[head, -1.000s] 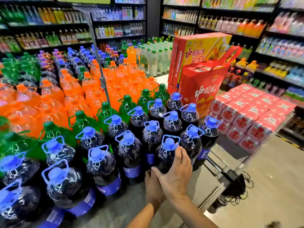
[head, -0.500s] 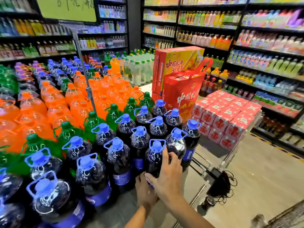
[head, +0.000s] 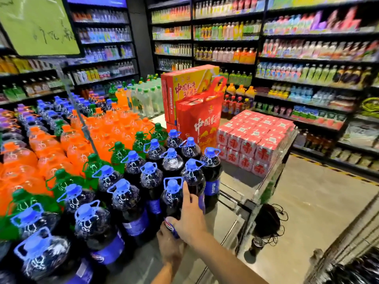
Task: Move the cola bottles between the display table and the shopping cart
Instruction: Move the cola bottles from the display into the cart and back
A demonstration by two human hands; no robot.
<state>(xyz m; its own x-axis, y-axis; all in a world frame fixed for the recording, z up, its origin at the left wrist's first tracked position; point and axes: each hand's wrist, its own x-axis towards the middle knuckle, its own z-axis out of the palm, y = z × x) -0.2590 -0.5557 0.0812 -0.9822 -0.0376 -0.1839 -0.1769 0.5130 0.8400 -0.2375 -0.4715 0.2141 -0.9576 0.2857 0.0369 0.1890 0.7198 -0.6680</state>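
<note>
Both hands have kept hold of the front-row bottle while the view has swung up and right.

Large dark cola bottle with a blue cap and carry loop [head: 172, 199] stands at the grey display table [head: 143, 263] edge among its row; right hand [head: 189, 217] wraps its shoulder, left hand [head: 171, 242] grips its labelled base. Likely heavy, slick, rigid: support it underneath or by the loop.

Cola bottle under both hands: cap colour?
Blue, with a blue carry handle, on the cola bottle that the left hand and right hand hold. Head view.
</note>
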